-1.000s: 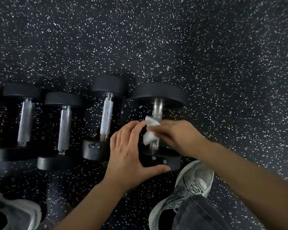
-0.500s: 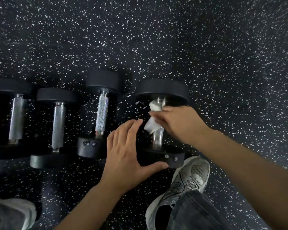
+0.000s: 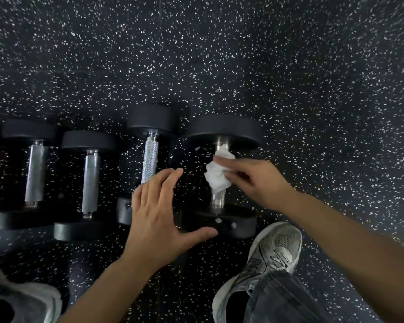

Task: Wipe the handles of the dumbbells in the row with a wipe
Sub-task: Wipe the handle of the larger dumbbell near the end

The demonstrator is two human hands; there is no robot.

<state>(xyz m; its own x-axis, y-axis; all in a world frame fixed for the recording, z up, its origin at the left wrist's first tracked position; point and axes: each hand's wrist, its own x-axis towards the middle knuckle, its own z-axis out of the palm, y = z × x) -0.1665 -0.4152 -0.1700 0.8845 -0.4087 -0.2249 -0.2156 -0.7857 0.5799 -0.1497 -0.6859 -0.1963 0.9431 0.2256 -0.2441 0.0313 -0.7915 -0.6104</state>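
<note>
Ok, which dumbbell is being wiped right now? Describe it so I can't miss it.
On the speckled floor lies a row of dumbbells. It is the rightmost dumbbell, above the grey shoe. Only its handle has the white wipe on it, held by the right hand.

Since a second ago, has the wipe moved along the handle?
Yes. The wipe has slid up the handle, away from the near weight head toward the far one.
</note>
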